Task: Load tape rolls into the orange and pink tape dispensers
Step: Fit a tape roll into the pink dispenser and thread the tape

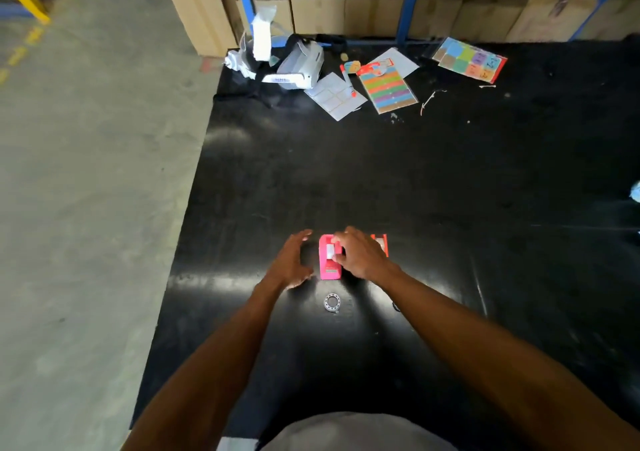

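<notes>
Near the lower centre of the frame, the pink dispenser (330, 258) stands on the black bench (450, 190). The right hand (360, 256) has its grip closed on the white tape roll (331, 249), seemingly to seat it inside. The left hand (292, 261) hovers released beside it, probably ready to steady it. The orange dispenser (381, 244) is behind the right hand. A spare roll (331, 302) lies just below.

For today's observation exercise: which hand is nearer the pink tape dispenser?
Right. The right hand rests on the pink tape dispenser; the left hand hovers open just beside it, apart.
</notes>
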`<state>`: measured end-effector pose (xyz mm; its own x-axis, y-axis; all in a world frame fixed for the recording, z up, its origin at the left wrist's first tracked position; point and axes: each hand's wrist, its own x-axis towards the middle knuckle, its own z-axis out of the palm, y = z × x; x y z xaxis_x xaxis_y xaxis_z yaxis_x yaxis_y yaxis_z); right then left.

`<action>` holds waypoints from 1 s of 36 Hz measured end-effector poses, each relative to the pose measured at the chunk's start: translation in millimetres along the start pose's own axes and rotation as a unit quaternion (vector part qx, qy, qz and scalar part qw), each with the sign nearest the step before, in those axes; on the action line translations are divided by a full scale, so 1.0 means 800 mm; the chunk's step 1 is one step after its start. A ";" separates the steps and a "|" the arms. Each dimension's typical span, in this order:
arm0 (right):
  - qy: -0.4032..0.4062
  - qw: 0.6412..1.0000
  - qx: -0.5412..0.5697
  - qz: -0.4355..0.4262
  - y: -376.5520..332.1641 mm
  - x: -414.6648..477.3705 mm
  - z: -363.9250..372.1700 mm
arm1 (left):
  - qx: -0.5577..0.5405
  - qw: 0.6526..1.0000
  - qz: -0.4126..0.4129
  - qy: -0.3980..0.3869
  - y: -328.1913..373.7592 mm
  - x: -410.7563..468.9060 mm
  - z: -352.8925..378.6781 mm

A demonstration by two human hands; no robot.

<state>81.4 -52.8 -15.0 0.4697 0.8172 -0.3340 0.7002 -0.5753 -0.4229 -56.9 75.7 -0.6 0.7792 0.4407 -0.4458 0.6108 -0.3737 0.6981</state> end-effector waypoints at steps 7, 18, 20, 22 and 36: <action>-0.029 0.996 -0.084 0.014 -0.022 0.014 0.018 | 0.066 0.995 0.037 -0.066 -0.016 0.004 0.000; -0.024 0.992 -0.108 0.055 -0.031 0.026 0.030 | 0.084 0.991 0.100 -0.035 -0.015 0.028 0.004; -0.030 0.993 -0.098 0.057 -0.031 0.027 0.030 | 0.086 0.990 0.100 -0.039 -0.017 0.030 0.004; -0.038 0.995 -0.079 0.055 -0.030 0.028 0.028 | 0.095 0.990 0.094 -0.043 -0.021 0.031 0.004; -0.086 0.996 -0.026 0.019 -0.025 0.028 0.003 | 0.097 0.993 0.051 -0.035 -0.019 0.032 0.009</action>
<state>77.0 -23.0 -16.0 0.4010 0.7737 -0.4905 0.7118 -0.6002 -0.3648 -45.3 86.9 -26.7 0.8420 0.3373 -0.4210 0.5387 -0.5665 0.6236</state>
